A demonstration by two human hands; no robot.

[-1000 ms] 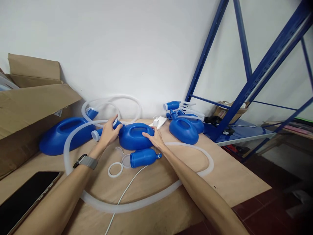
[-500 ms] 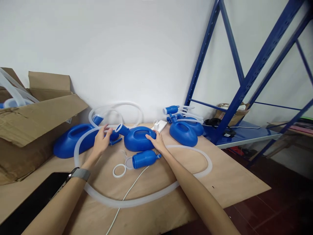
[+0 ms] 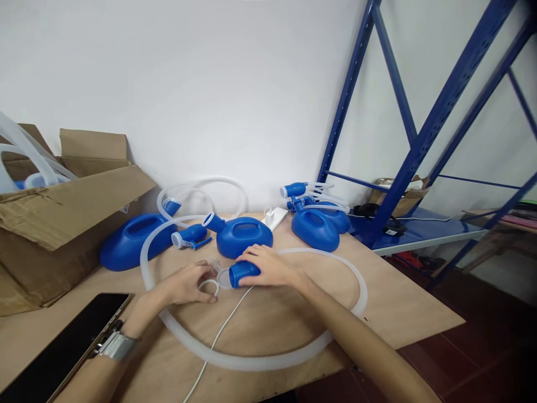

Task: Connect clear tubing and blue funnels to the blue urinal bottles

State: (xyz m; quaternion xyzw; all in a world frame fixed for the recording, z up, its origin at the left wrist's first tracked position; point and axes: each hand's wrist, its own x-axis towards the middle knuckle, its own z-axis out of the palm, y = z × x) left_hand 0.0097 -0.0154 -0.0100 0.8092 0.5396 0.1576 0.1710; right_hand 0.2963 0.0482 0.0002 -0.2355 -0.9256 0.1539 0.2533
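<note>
Things on your table (image 3: pixel 411 316)
Far left is the box (image 3: pixel 84 215), behind your phone (image 3: pixel 71 347). Along the back are the left jug (image 3: pixel 126 243), the middle jug (image 3: pixel 245 239) and the right jug (image 3: pixel 316 232). Before the middle jug, your right hand (image 3: pixel 271 266) is on the bottle (image 3: pixel 240 275); the lid (image 3: pixel 224 278) lies just left of it, then the ring (image 3: pixel 217 287), at your left hand (image 3: pixel 188 284). The hose (image 3: pixel 251 361) loops in front of these. The shelf (image 3: pixel 411 234) is beyond, on the right.

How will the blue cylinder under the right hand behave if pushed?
The blue cylinder lies on its side, so it may roll. Its open mouth suggests it's hollow, probably light. Its smooth-looking surface could slip under the right hand.
</note>
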